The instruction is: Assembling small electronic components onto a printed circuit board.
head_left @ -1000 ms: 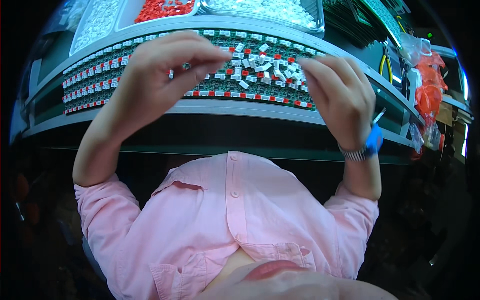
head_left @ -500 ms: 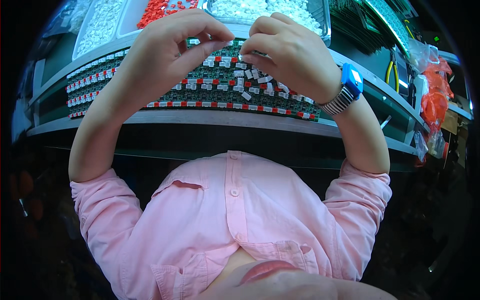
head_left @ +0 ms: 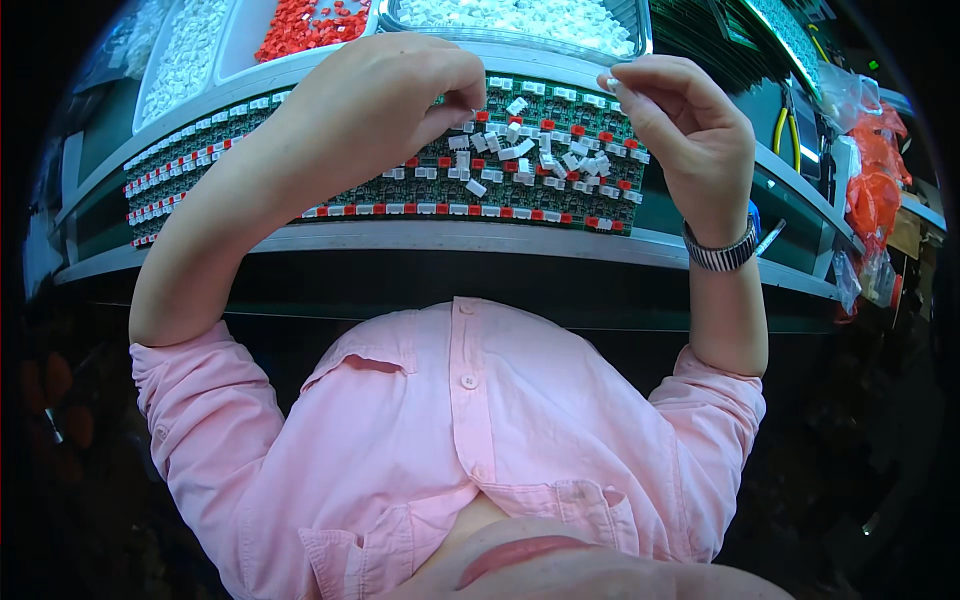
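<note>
Rows of green circuit boards (head_left: 400, 200) lie side by side, lined with white and red connectors. Over their middle, my left hand (head_left: 420, 85) is closed in a pinch with its fingertips low at the boards; what it holds, if anything, is hidden. Loose white connectors (head_left: 517, 150) lie scattered on the boards just right of those fingertips. My right hand (head_left: 690, 120) is raised at the boards' right end, thumb and forefinger pinching a small white connector (head_left: 612, 85).
Beyond the boards stand a tray of red connectors (head_left: 312, 28), a clear tray of white connectors (head_left: 520, 25) and a bin of white parts (head_left: 185, 65). Stacked green boards (head_left: 700, 45) are at the far right, near yellow-handled pliers (head_left: 787, 135). A metal rail (head_left: 420, 236) runs along the front.
My right hand has moved right, away from my left, and turned, with a white connector in its fingertips. My left hand has shifted slightly right and its fingertips have come down toward the boards.
</note>
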Demonstrator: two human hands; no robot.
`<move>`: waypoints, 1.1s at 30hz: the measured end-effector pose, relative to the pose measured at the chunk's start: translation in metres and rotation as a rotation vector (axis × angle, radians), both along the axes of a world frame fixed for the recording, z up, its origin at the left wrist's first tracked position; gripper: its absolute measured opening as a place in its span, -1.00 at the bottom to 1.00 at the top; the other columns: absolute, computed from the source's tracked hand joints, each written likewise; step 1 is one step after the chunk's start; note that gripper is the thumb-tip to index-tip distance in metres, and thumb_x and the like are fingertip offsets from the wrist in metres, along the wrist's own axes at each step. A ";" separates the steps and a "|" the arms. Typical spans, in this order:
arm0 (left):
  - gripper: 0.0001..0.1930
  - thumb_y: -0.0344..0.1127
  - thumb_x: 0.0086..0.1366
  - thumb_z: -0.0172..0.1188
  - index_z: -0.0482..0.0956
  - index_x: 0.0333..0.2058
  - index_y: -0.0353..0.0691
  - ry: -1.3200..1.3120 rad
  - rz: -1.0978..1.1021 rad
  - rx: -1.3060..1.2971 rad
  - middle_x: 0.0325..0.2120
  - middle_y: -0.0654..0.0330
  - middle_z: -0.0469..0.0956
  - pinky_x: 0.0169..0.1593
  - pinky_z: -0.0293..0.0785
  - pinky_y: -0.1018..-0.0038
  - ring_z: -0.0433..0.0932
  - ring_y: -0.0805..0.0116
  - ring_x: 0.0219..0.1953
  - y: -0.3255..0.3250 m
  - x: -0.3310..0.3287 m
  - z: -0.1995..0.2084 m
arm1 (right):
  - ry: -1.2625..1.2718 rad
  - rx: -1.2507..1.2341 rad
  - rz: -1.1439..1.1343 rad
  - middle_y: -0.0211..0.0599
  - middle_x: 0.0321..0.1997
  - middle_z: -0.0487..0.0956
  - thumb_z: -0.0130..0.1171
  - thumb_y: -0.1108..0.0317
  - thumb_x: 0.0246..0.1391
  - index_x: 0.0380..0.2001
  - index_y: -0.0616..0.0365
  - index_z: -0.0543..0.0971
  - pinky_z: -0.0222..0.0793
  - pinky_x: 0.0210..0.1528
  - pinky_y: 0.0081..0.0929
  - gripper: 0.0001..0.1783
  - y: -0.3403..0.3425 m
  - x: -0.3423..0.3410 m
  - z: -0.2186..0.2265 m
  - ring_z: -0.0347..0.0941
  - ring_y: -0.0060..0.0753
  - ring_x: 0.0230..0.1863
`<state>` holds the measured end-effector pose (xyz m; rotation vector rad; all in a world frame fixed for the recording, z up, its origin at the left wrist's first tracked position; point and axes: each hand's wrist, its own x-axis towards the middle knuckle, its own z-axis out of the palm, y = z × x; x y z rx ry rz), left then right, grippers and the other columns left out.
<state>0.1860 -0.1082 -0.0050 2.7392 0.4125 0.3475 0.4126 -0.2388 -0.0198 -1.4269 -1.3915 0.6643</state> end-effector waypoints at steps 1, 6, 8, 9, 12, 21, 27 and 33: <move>-0.90 -0.54 0.13 0.27 0.59 -0.36 -0.23 -0.001 -0.004 0.012 -0.38 0.25 0.56 -0.35 0.43 0.56 0.50 0.36 -0.42 0.000 0.000 0.000 | 0.035 0.017 0.005 -0.18 -0.17 0.62 0.22 0.54 0.11 -0.16 0.28 0.59 0.56 -0.16 -0.65 -0.80 -0.001 0.000 0.000 0.60 -0.37 -0.15; -0.92 -0.53 0.11 0.28 0.56 -0.42 -0.26 -0.029 -0.043 0.054 -0.39 0.25 0.54 -0.35 0.41 0.54 0.47 0.36 -0.42 0.001 -0.002 -0.004 | 0.122 0.065 0.039 -0.18 -0.14 0.61 0.18 0.59 0.12 -0.13 0.28 0.58 0.56 -0.14 -0.64 -0.78 -0.003 -0.002 -0.002 0.60 -0.35 -0.16; -0.92 -0.52 0.11 0.29 0.56 -0.44 -0.26 -0.079 -0.099 0.072 -0.41 0.24 0.53 -0.35 0.40 0.54 0.46 0.35 -0.42 0.003 -0.002 -0.008 | 0.084 0.058 0.074 -0.19 -0.13 0.61 0.15 0.61 0.12 -0.13 0.27 0.58 0.55 -0.14 -0.65 -0.77 -0.004 -0.002 -0.003 0.59 -0.36 -0.19; -0.92 -0.52 0.10 0.29 0.56 -0.45 -0.27 -0.106 -0.127 0.080 -0.41 0.24 0.52 -0.35 0.39 0.54 0.46 0.34 -0.41 0.005 -0.001 -0.009 | 0.064 0.055 0.091 -0.19 -0.12 0.61 0.14 0.63 0.13 -0.12 0.27 0.58 0.55 -0.14 -0.65 -0.77 -0.005 -0.002 -0.004 0.59 -0.36 -0.21; -0.93 -0.49 0.14 0.25 0.56 -0.37 -0.26 -0.129 -0.182 0.190 -0.35 0.20 0.52 -0.26 0.42 0.49 0.47 0.28 -0.32 0.006 0.011 -0.010 | -0.082 0.149 0.148 -0.21 -0.13 0.61 0.16 0.63 0.11 -0.13 0.24 0.60 0.54 -0.17 -0.66 -0.75 0.001 0.001 -0.009 0.58 -0.38 -0.24; -0.87 -0.44 0.17 0.22 0.57 -0.28 -0.23 0.088 -0.269 0.146 -0.28 0.15 0.52 -0.10 0.43 0.41 0.45 0.22 -0.16 0.015 0.032 -0.005 | -0.375 -0.060 0.068 -0.32 -0.23 0.63 0.24 0.60 0.03 -0.16 0.12 0.64 0.49 -0.31 -0.65 -0.72 0.001 -0.014 0.005 0.53 -0.44 -0.35; -0.88 -0.51 0.16 0.23 0.58 -0.29 -0.24 -0.137 -0.197 -0.121 -0.32 0.16 0.55 -0.16 0.46 0.46 0.51 0.27 -0.25 0.008 0.018 -0.002 | -0.778 0.144 0.220 -0.36 -0.33 0.63 0.29 0.53 0.01 -0.25 0.09 0.65 0.46 -0.36 -0.62 -0.80 0.003 -0.007 0.001 0.52 -0.44 -0.38; -0.87 -0.58 0.14 0.24 0.61 -0.31 -0.29 -0.226 -0.195 -0.264 -0.35 0.16 0.58 -0.25 0.48 0.53 0.54 0.33 -0.34 0.008 0.008 -0.002 | -0.847 0.108 0.117 -0.37 -0.38 0.62 0.31 0.46 0.01 -0.32 0.07 0.65 0.44 -0.39 -0.61 -0.88 0.004 -0.019 0.001 0.50 -0.44 -0.42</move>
